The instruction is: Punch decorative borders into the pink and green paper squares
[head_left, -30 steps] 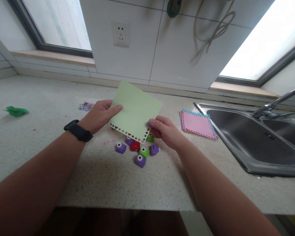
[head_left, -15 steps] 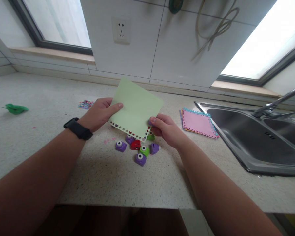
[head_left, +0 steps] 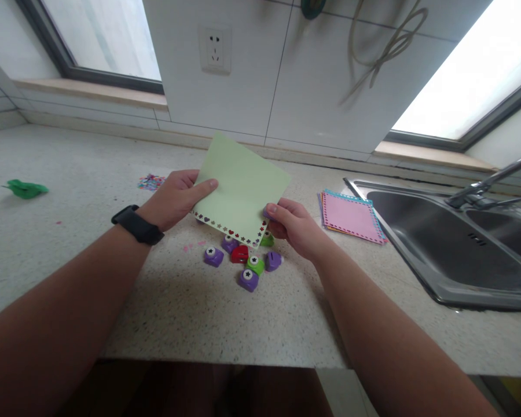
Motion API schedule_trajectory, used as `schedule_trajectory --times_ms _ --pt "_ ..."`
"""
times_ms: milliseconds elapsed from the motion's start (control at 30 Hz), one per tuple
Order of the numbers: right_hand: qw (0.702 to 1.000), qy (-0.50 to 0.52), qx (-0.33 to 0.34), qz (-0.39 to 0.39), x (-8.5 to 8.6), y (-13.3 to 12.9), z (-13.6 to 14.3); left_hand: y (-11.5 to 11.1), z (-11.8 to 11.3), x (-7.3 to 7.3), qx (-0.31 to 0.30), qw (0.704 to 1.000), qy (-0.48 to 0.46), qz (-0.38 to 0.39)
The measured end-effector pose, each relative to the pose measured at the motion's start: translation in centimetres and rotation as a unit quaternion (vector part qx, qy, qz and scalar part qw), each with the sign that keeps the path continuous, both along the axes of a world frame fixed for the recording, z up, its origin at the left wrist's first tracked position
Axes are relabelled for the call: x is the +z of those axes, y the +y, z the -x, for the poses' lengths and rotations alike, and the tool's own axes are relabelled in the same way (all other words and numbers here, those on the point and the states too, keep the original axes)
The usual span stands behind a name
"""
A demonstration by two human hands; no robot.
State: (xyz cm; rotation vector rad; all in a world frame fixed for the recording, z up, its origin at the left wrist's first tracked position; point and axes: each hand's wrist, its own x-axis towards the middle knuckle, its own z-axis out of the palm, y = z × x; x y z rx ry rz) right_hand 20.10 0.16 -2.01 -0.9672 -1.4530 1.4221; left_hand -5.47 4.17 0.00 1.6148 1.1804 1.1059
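A light green sheet (head_left: 241, 185) is held up above the counter, with small shapes punched along its near edge and part of its right edge. My left hand (head_left: 180, 197) pinches the sheet's left side, thumb on top. At the right edge, my right hand (head_left: 289, 223) is closed on a purple punch (head_left: 266, 213), mostly hidden by the fingers. Below the sheet lie several punches: purple ones (head_left: 213, 256), a red one (head_left: 239, 254) and green ones (head_left: 255, 264).
Right of my hands lies a stack of bordered coloured sheets (head_left: 351, 215), beside the steel sink (head_left: 443, 231). Paper bits (head_left: 151, 182) are piled behind my left wrist. A green crumpled thing (head_left: 26, 189) sits far left on the counter (head_left: 178, 313).
The view has shifted very slightly. Both hands keep their hold on the sheet and the purple punch, with no other clear movement.
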Motion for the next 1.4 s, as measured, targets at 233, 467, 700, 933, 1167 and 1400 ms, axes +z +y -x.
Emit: schedule_trajectory --times_ms 233,467,700,933,1167,1400 --pt "1.0 0.011 0.002 0.01 -0.04 0.0 0.06 -0.05 -0.03 -0.01 -0.003 1.0 -0.004 0.007" --pt "1.0 -0.015 -0.007 0.0 -0.13 -0.02 0.04 -0.03 0.0 0.02 -0.003 1.0 -0.002 0.001" --pt "1.0 -0.022 -0.007 -0.002 -0.08 -0.06 0.05 -0.05 -0.03 0.07 -0.001 1.0 -0.002 -0.004" --pt "0.999 -0.03 -0.013 -0.007 -0.11 -0.04 0.08 -0.02 -0.05 0.09 0.008 1.0 0.005 -0.008" --pt "1.0 -0.024 -0.011 -0.014 -0.19 -0.01 0.07 -0.08 -0.04 0.08 0.003 1.0 0.003 -0.005" --pt "0.999 -0.034 -0.015 -0.011 -0.14 0.0 0.05 -0.13 -0.07 0.15 0.006 1.0 0.01 -0.011"
